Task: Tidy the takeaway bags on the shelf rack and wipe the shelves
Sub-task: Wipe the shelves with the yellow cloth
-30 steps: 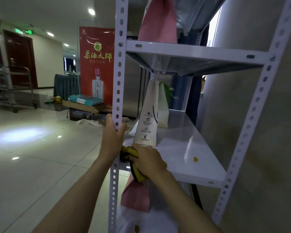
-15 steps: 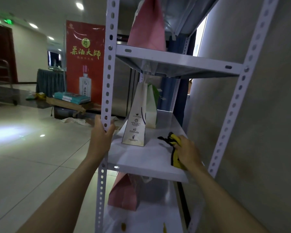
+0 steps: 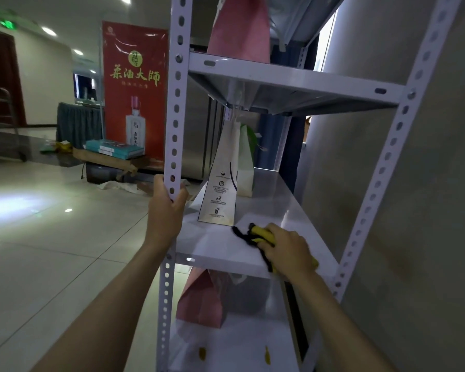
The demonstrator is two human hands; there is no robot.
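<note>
Shelf [image 3: 269,210] under cloth [image 3: 258,234], right hand [image 3: 287,251] pressing

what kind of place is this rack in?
Probably a hotel or restaurant lobby or service hall, not a home. Clues: a red liquor banner, polished floor tiles, green exit signs, and paper takeaway bags on a metal rack.

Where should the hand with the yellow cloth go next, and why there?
Probably slide the right hand and its yellow cloth back along the middle shelf, past the right side of the white bag. That stretch is bare and reachable, and the left hand grips the post, steadying the rack.
</note>
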